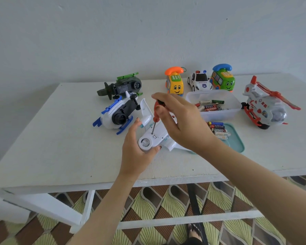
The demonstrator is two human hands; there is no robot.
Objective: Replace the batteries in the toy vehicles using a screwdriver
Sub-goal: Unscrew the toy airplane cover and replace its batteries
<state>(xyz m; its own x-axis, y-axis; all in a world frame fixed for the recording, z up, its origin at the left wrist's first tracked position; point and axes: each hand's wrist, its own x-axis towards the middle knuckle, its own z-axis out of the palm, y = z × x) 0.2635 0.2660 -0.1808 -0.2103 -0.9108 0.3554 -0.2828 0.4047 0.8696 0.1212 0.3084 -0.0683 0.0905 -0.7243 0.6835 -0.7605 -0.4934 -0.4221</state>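
A white toy plane (pixel 156 134) lies belly-up near the middle of the white table (pixel 60 147). My left hand (pixel 137 151) grips its round nose end from the near side. My right hand (pixel 178 119) holds a screwdriver (pixel 155 114) with a red and black handle, upright, fingers curled round the handle. The metal tip stands in a screw hole on the plane's battery cover. My right hand hides part of the plane's far wing.
A teal tray (pixel 236 138) with several batteries (pixel 218 131) and a clear tub (pixel 217 103) of batteries sit right of the plane. Blue-white (pixel 113 115) and green (pixel 124 85) helicopters lie left; yellow (pixel 174 82) and green (pixel 223 77) phone cars, a police car (pixel 200 81) and a red-grey helicopter (pixel 265 105) stand behind and right.
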